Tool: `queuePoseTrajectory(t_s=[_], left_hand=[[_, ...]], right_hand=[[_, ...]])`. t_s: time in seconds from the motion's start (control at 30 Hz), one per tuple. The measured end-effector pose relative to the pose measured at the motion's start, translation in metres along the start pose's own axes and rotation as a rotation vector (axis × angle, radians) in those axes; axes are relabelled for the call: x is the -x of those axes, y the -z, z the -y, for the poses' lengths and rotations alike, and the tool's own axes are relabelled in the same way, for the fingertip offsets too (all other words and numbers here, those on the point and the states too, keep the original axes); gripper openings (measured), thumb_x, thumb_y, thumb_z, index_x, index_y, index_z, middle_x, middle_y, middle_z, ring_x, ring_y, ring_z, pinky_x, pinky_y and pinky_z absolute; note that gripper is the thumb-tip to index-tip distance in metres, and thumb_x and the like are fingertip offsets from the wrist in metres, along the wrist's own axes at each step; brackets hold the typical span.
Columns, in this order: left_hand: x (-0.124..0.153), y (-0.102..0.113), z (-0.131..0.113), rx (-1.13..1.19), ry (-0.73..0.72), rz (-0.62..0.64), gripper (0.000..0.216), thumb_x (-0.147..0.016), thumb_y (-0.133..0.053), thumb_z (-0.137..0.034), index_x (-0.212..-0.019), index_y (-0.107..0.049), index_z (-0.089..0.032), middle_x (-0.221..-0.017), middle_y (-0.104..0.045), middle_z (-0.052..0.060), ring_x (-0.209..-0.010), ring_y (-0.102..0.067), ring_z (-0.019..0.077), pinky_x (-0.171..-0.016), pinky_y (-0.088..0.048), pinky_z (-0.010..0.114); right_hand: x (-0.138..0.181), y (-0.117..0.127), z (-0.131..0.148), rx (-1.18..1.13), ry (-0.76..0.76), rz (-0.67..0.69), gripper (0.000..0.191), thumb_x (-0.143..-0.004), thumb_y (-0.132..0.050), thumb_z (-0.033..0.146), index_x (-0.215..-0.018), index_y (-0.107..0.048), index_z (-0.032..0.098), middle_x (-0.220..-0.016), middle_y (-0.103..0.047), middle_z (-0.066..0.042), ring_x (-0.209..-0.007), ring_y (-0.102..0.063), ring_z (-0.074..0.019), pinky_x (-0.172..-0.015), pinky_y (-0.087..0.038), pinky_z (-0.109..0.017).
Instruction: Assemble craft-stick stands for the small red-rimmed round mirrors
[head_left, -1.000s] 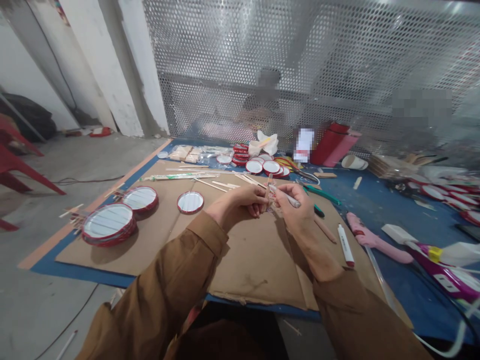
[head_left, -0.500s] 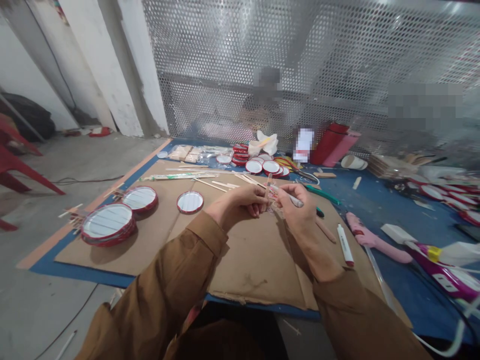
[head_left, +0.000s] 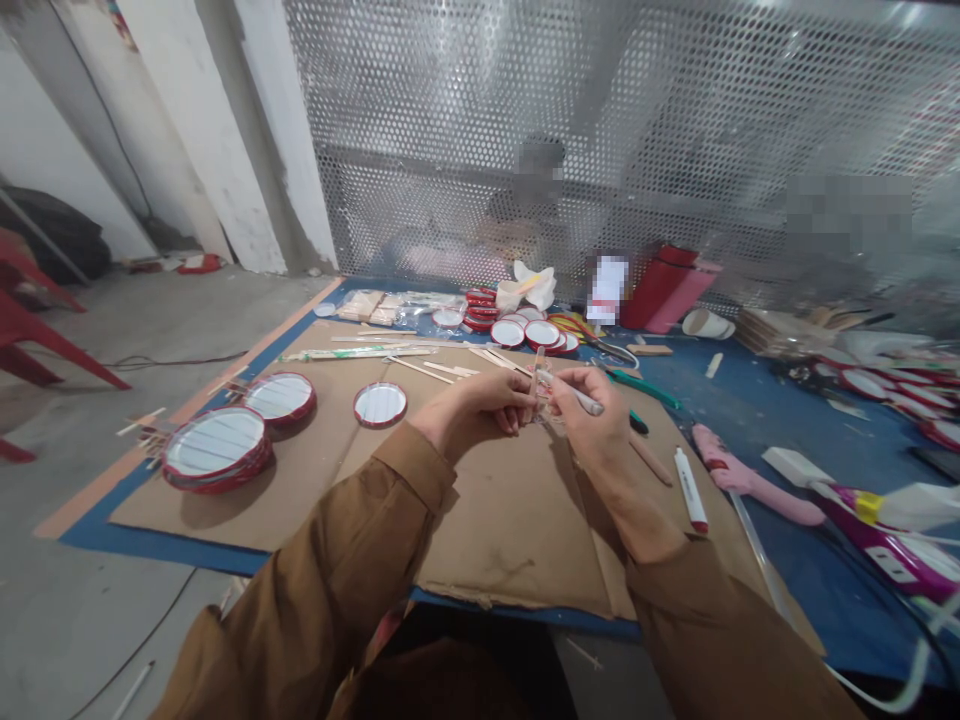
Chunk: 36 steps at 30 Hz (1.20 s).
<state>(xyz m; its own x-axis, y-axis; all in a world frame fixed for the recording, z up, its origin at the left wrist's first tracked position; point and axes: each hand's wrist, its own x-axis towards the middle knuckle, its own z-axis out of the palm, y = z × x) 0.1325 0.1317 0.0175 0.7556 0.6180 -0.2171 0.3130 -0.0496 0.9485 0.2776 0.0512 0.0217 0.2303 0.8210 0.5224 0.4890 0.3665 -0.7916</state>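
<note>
My left hand (head_left: 501, 400) is closed, pinching a small flat wooden stick (head_left: 540, 362) that stands roughly upright above the cardboard sheet (head_left: 502, 540). Close on its right, my right hand (head_left: 600, 425) grips a white marker pen (head_left: 588, 402), its front end at the stick. The fingers hide much of the stick, and I cannot tell whether the pen's tip touches it. Below and behind the fingertips lie small clear and reddish bits, too small to name. A white jar lid with a red rim (head_left: 380, 404) lies flat to the left of my left hand.
Stacked red-rimmed lids (head_left: 217, 448) with sticks lie at the left. Thin wooden strips (head_left: 420, 370) and more lids (head_left: 508, 333) are farther back. To the right are a red-capped marker (head_left: 691, 490), green-handled pliers (head_left: 645, 388), a pink glue gun (head_left: 757, 480) and a purple-and-white tool (head_left: 885, 540).
My right hand and the marker have shifted very slightly left against the stick. My left hand stays in place, and the things on the table have not moved.
</note>
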Motion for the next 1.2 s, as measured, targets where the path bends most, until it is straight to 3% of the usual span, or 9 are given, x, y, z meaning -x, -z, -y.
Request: queuePoseTrajectory(t_s=[0.73,1.2], left_hand=[[-0.0019,0.0016,0.0030,-0.009,-0.002,0.015,0.015,-0.096,-0.052,-0.015,-0.082,-0.057,-0.013,-0.061,-0.063,-0.001,-0.048,-0.063,0.0082,-0.051,-0.050,0.017],[0.0016,-0.0013,-0.0008,-0.019,0.006,-0.016,0.016,-0.097,-0.050,-0.014,-0.082,-0.056,-0.013,-0.061,-0.062,-0.001,-0.047,-0.062,0.0085,-0.050,-0.050,0.018]], right_hand=[[-0.0023,0.0004,-0.0029,0.016,0.002,-0.065,0.019,-0.082,-0.060,0.040,-0.081,-0.061,0.021,-0.076,-0.066,-0.002,-0.068,-0.062,-0.0184,-0.068,-0.049,-0.033],[-0.0014,0.0016,0.0012,0.046,0.025,-0.027,0.017,-0.083,-0.060,0.039,-0.082,-0.062,0.021,-0.083,-0.069,-0.004,-0.077,-0.064,-0.0210,-0.074,-0.050,-0.036]])
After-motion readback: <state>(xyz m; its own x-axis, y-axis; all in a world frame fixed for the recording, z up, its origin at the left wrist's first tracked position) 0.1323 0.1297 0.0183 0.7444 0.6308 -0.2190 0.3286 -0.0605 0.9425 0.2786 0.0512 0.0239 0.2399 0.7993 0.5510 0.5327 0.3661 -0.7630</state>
